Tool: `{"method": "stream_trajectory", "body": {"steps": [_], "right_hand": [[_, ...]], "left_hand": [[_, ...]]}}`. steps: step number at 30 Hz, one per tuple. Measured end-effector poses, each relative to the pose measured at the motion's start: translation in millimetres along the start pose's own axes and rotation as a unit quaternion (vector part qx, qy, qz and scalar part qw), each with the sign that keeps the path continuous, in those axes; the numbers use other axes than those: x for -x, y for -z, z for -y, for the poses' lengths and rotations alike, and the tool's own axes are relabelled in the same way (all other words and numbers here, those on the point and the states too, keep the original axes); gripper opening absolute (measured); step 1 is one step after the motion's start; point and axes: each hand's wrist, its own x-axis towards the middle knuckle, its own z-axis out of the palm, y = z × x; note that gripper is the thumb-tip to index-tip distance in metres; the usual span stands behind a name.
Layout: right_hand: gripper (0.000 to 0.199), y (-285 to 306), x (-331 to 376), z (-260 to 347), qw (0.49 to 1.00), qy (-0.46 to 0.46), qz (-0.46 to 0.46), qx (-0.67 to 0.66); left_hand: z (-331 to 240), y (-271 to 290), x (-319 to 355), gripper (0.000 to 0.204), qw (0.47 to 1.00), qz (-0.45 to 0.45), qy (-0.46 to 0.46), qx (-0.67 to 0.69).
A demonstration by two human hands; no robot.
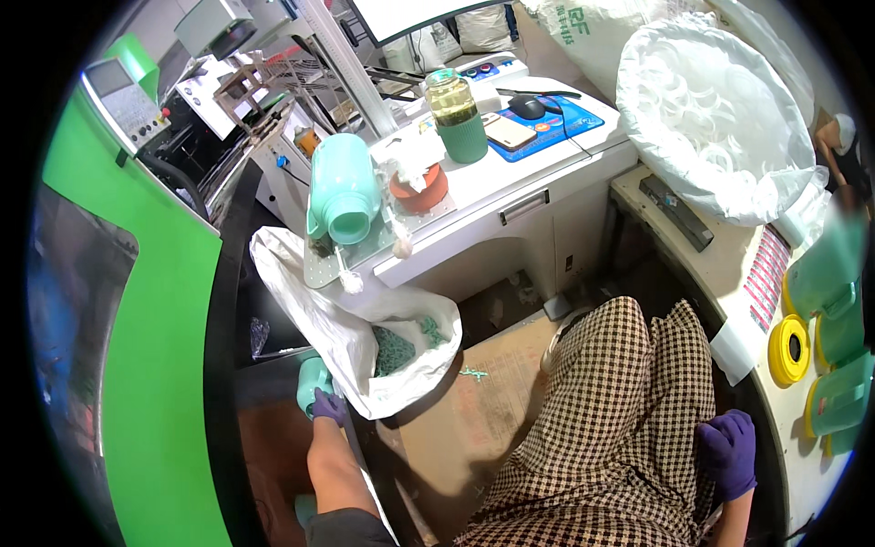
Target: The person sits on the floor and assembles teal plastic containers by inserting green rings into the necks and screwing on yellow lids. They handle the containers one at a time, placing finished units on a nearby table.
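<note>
Head view, looking down: left hand (328, 404) in a purple glove, low at the left, wrapped round a small mint-green plastic piece (313, 381). Grip closed on it from below, fingers curled over the lower end, the piece standing roughly upright above the knuckles. Sits right beside the near lip of a white plastic bag (351, 337), touching or almost touching it, hard to tell which. Bag mouth lying up and to the right of the grip, sagging open, with a heap of small green parts (401, 346) inside. Left forearm reaching up from the lower edge, wrist bent slightly toward the bag. Clearly the nearer hand.

Right hand (729, 453), also gloved in purple, well apart at the lower right, resting on the checked trousers (602, 428). Fingers loosely curled, holding nothing visible.

Up on the tabletop (510, 187): a larger mint-green jug (342, 191) lying on its side above the bag, and a glass jar in a green sleeve (458, 114) beyond it.
</note>
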Motion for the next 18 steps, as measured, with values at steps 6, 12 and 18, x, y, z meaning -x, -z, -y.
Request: {"method": "stream_trajectory", "body": {"steps": [6,12,18], "right_hand": [[0.031,3.5,-30.0,1.7,0.999,0.048,-0.005,-0.015],[0.044,-1.0,-73.3,23.7,0.986,0.134,-0.026,-0.096],[0.043,-20.7,-124.7,107.3,0.93,0.294,-0.029,-0.22]], "left_hand": [[34.8,46.6,45.5,0.055,0.913,-0.233,-0.335,0.001],[-10.4,40.5,250.1,0.029,0.555,-0.063,-0.677,-0.479],[-37.3,-83.2,468.8,0.034,0.285,0.402,-0.664,-0.562]]}}
